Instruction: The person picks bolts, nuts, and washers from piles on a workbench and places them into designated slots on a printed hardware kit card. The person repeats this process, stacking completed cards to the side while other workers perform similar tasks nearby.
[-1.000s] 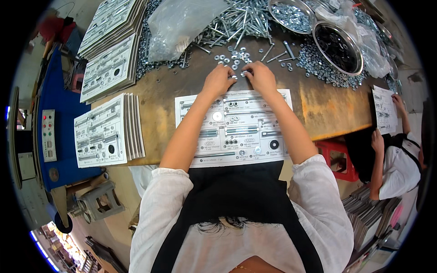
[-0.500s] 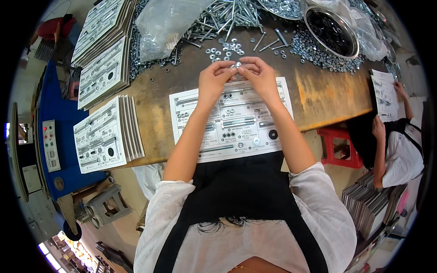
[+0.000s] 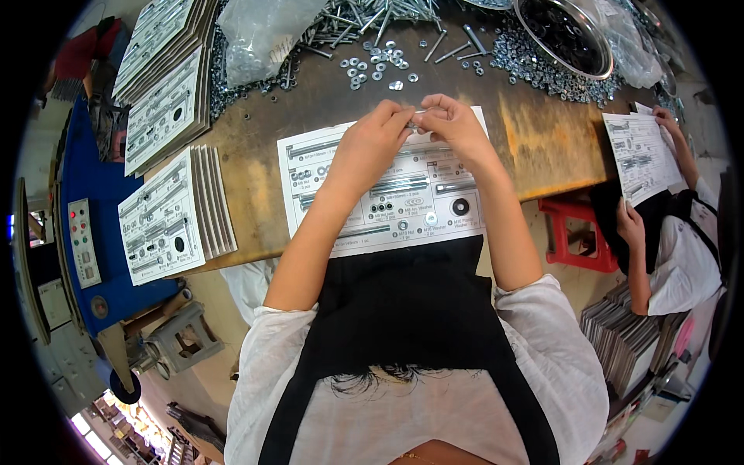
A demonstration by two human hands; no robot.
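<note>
My left hand [image 3: 374,143] and my right hand [image 3: 453,132] meet over the upper part of a printed card [image 3: 349,225] with pictures of bolts, nuts and washers. Their fingertips are pinched together around something small, mostly hidden by the fingers. On the card's lower right lies a loose, pale round washer [image 3: 431,219]. Just beyond my fingers a cluster of silver washers [image 3: 377,67] is spread on the worn table [image 3: 535,147], with a few single ones nearer to me.
Behind the washers are heaps of long bolts [image 3: 380,19] and small nuts [image 3: 527,74], plus a steel bowl [image 3: 604,66] of black rings. Stacked printed cards [image 3: 167,217] and a clear plastic bag [image 3: 263,39] occupy the left. At right, a co-worker [image 3: 682,256] holds a card near a red stool [image 3: 570,236].
Both hands have drawn back toward me from the washers, over the card. A shiny piece between the fingertips is now mostly covered. The co-worker's card at right has swung further left.
</note>
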